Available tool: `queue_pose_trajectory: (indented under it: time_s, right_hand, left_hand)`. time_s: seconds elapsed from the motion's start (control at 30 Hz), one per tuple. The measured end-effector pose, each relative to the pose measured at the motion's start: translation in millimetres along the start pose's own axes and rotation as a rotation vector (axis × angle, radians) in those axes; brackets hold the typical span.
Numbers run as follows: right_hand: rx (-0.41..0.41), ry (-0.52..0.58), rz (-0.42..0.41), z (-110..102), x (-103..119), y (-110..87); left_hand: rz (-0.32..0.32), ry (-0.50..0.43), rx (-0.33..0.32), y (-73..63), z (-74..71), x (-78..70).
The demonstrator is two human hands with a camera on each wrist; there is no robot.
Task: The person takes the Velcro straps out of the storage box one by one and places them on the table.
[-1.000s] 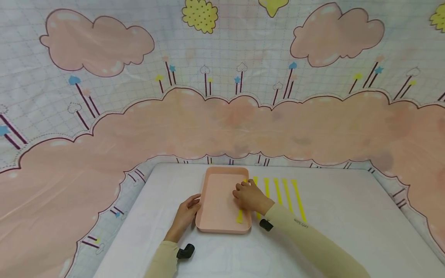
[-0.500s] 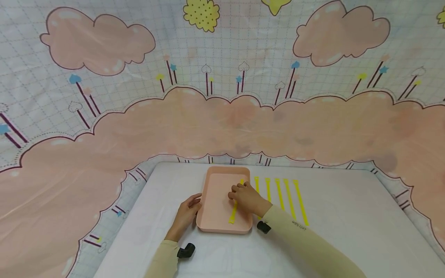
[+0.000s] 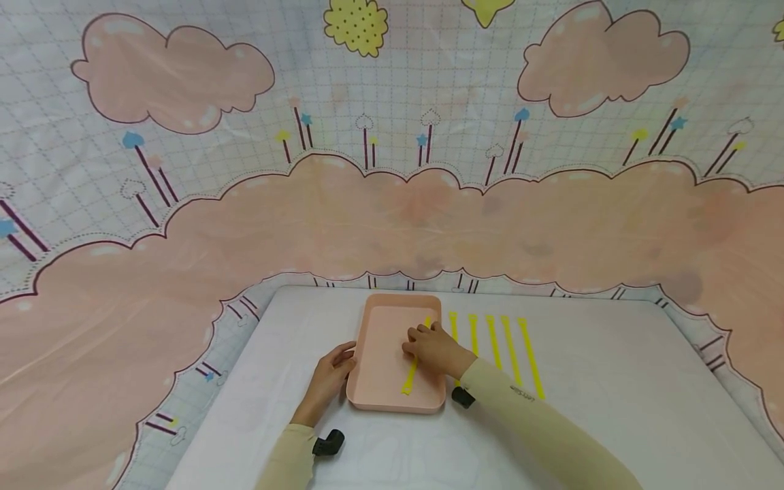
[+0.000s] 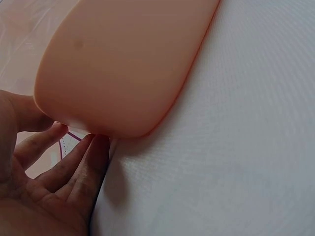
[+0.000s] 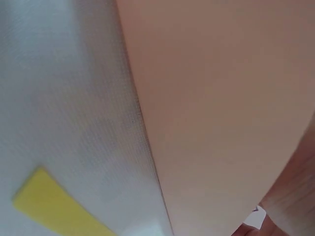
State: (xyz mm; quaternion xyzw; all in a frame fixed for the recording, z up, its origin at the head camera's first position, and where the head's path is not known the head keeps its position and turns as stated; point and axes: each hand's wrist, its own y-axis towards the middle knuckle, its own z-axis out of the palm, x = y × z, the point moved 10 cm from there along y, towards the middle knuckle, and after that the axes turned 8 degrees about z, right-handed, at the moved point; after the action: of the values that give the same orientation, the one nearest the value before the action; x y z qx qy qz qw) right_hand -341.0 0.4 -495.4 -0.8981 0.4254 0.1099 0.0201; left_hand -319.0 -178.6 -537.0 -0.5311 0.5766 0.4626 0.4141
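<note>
A shallow peach tray (image 3: 376, 388) lies on the white table. Inside its right half is a thin yellow strip (image 3: 409, 378) with a flared, notched lower end. My right hand (image 3: 439, 350) reaches over the tray's right rim and pinches this strip near its middle, fingers curled; the fingertips hide that part of it. At the tray's left side my left hand (image 3: 331, 373) touches the rim with loosely extended fingers. The left wrist view shows these fingertips (image 4: 100, 142) against the outer tray wall (image 4: 123, 73). In the right wrist view the tray wall hides most of my right hand (image 5: 295, 196).
Several more yellow strips (image 3: 531, 357) lie side by side to the right of the tray, some partly covered by my right hand and sleeve (image 3: 527, 415). The white tabletop (image 3: 631, 381) extends to either side. A patterned cloth (image 3: 392, 224) hangs behind and around it.
My right hand has shifted slightly left over the tray with the strip, whose lower end swung left and now lies aslant. My left hand stays at the tray's left rim.
</note>
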Motion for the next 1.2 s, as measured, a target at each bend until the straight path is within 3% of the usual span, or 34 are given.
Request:
queue_pose_trajectory:
  time_s: [0.6, 0.77, 1.03, 1.2]
  right_hand:
    - [-0.035, 0.021, -0.082, -8, 10, -3.7]
    - [-0.103, 0.026, -0.093, -19, 12, -6.3]
    - [-0.284, 0.047, -0.121, -41, 12, -12.6]
    - [-0.336, 0.072, -0.109, -53, 9, -16.1]
  left_hand:
    - [-0.005, 0.014, -0.004, -0.1, -1.0, 2.2]
    - [0.010, 0.022, 0.002, -1.5, -0.8, -4.1]
    - [0.006, 0.017, 0.014, -11.7, -0.1, -28.9]
    - [0.015, 0.017, 0.008, -14.8, 0.3, -35.7]
